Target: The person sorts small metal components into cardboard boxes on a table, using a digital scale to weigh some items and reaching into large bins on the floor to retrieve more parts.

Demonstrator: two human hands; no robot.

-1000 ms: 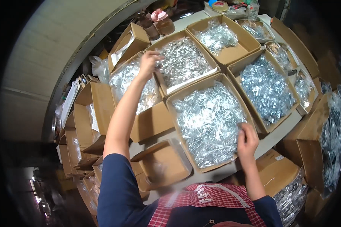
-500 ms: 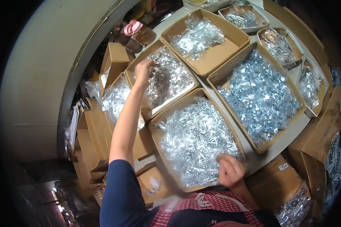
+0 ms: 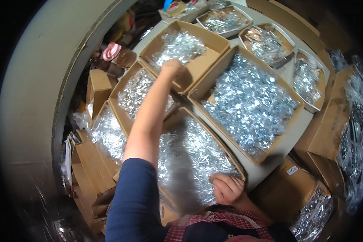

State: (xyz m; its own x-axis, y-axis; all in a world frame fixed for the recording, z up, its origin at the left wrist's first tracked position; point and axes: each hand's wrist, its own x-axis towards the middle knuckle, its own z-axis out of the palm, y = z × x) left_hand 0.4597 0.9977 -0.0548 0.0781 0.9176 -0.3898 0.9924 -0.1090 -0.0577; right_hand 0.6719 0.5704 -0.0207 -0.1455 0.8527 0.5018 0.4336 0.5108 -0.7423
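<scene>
My left hand reaches over the near edge of a cardboard box at the back, right by a heap of small clear plastic bags with shiny parts. Its fingers point away and are hidden, so what they hold, if anything, does not show. My right hand is closed, fingers curled, over the right front corner of the nearest box. In that box lie clear bags of long, silvery, screw-like parts. Whatever the right fingers pinch is too small or hidden to make out.
A large box of bluish bagged metal parts stands at right. Bagged silver pieces fill a box under my left forearm. Smaller white-rimmed trays line the back right. Stacked cartons stand left; a jar with a pink top is behind.
My left hand has moved from the left box of silver pieces to the back box. The view has shifted, so the boxes appear further left. My right hand stays closed over the nearest box.
</scene>
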